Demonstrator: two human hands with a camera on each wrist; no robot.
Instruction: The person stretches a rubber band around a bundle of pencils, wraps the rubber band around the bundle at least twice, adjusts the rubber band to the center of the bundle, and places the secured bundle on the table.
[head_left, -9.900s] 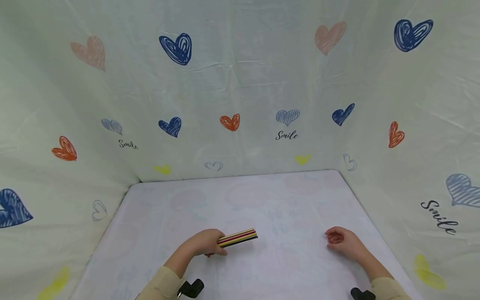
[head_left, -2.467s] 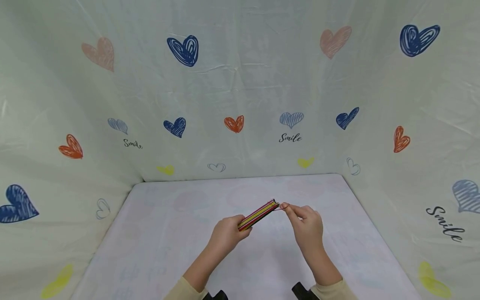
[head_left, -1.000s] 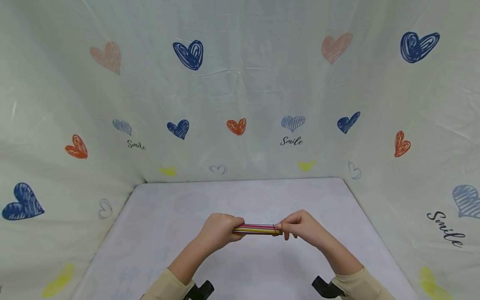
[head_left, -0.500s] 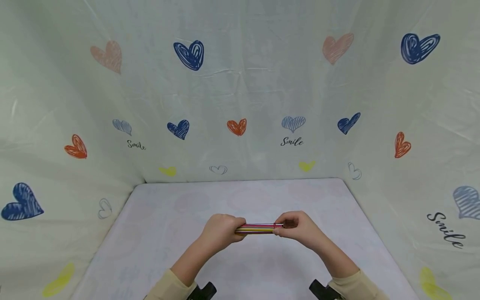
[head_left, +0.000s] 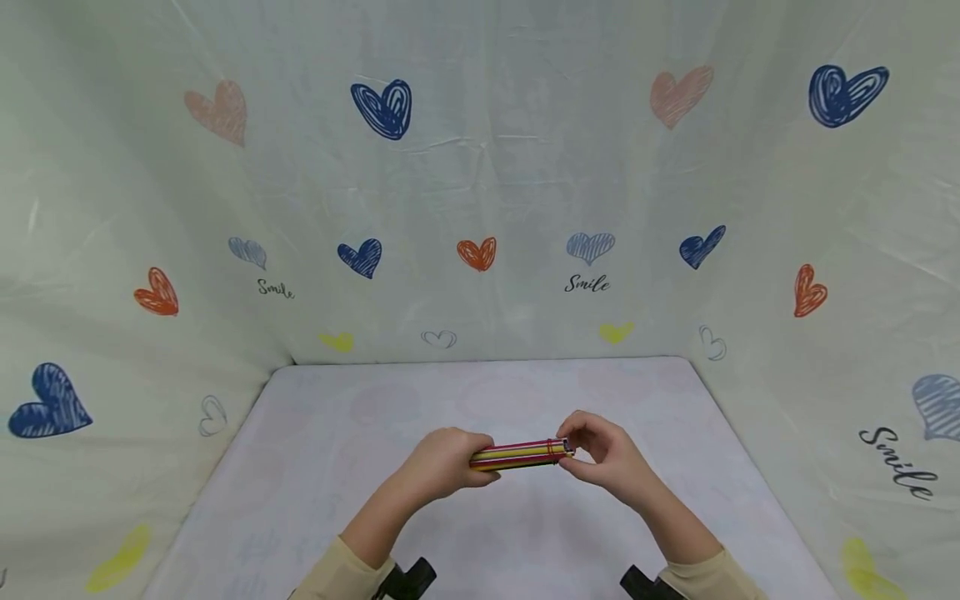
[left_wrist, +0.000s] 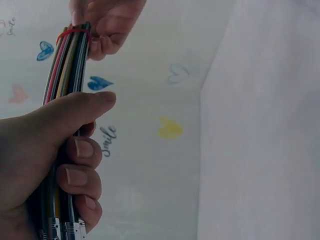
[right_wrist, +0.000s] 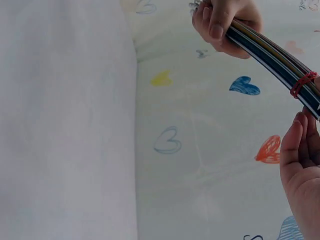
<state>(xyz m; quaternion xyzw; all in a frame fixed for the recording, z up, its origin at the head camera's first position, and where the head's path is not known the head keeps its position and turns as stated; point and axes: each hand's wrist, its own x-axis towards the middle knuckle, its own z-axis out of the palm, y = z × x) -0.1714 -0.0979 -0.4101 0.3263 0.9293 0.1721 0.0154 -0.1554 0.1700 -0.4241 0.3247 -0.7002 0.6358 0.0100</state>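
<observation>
My left hand (head_left: 442, 462) grips a bundle of striped pencils (head_left: 513, 456) in red, yellow and dark colours, thumb across the top and fingers curled round. A thin red rubber band (right_wrist: 302, 85) circles the bundle near its right end, in more than one loop. At that end my right hand (head_left: 611, 458) has its thumb and index finger on opposite sides, pinching beside the band. Silvery ferrules (left_wrist: 75, 229) show at the pencils' other end, below my left hand in the left wrist view. The bundle is held above the table, nearly level.
The white table (head_left: 495, 542) spreads beneath both hands. A pale curtain (head_left: 480, 167) printed with hearts and "Smile" rises behind the table and along its sides. Black wrist devices (head_left: 412, 579) sit at both cuffs.
Earlier, my left hand held the bundle alone; then the right hand drew the band out at its tip. Now the band encircles the bundle, and its right end has tipped slightly up.
</observation>
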